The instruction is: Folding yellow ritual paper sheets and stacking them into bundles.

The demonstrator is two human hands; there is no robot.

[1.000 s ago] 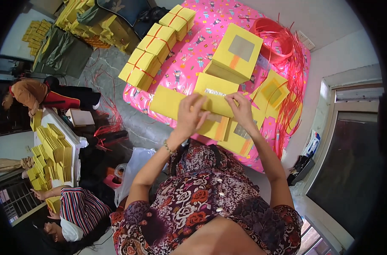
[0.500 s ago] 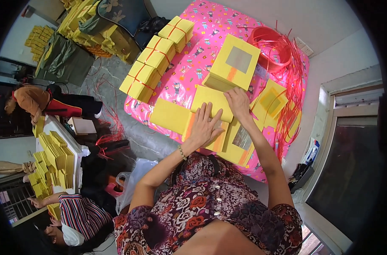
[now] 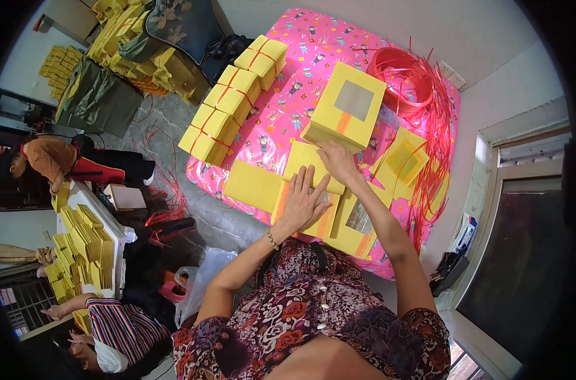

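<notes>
- Lying just on the near side of the card stack: one yellow card.
- Left hand: flat, fingers spread over the card's near edge, gripping nothing.
- Right hand: fingers bent at its far corner; cannot tell if gripping.
- Left of the stack: three tied bundles.
- Right: one red tub.

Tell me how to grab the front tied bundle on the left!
I'd come from the near end, one hand on each side: the bundle is a block whose left and right sides look free, while another bundle stands at its far end. Don't lift by the thin straps.
</notes>
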